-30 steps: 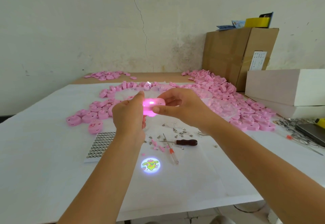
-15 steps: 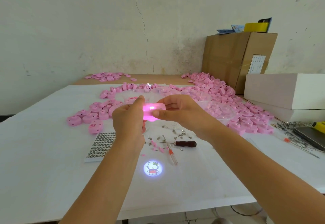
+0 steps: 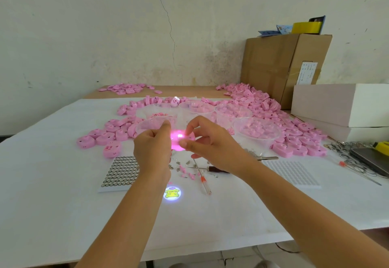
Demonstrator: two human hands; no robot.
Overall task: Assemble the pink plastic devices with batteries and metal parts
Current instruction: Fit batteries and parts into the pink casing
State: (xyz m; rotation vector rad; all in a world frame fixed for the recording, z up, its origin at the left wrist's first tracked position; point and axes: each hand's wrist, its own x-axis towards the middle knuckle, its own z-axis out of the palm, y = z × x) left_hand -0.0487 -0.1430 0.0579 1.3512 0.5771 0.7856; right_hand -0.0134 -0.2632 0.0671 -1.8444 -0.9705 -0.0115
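Observation:
A lit pink plastic device (image 3: 176, 140) glows between both hands above the white table (image 3: 52, 204). My left hand (image 3: 152, 151) grips its left side and my right hand (image 3: 207, 143) pinches its right side with thumb and fingers. It throws a round cartoon picture (image 3: 172, 194) onto the table below. A sheet of button batteries (image 3: 121, 172) lies left of my left wrist. Small metal parts (image 3: 181, 165) and pink bits lie scattered under the hands, beside a red-tipped screwdriver (image 3: 203, 181) and a dark-handled one (image 3: 214, 169).
Piles of pink shells (image 3: 109, 135) ring the work area; a bigger heap (image 3: 263, 108) lies at right. Clear plastic cups (image 3: 255, 130) hold parts. An empty white tray (image 3: 292, 174), metal rings (image 3: 347, 158), white boxes (image 3: 336, 105) and a cardboard box (image 3: 280, 65) stand at right.
The projected picture on the table has switched from a white cat figure to a yellow character. Both hands keep hold of the lit device, and the view has tilted slightly.

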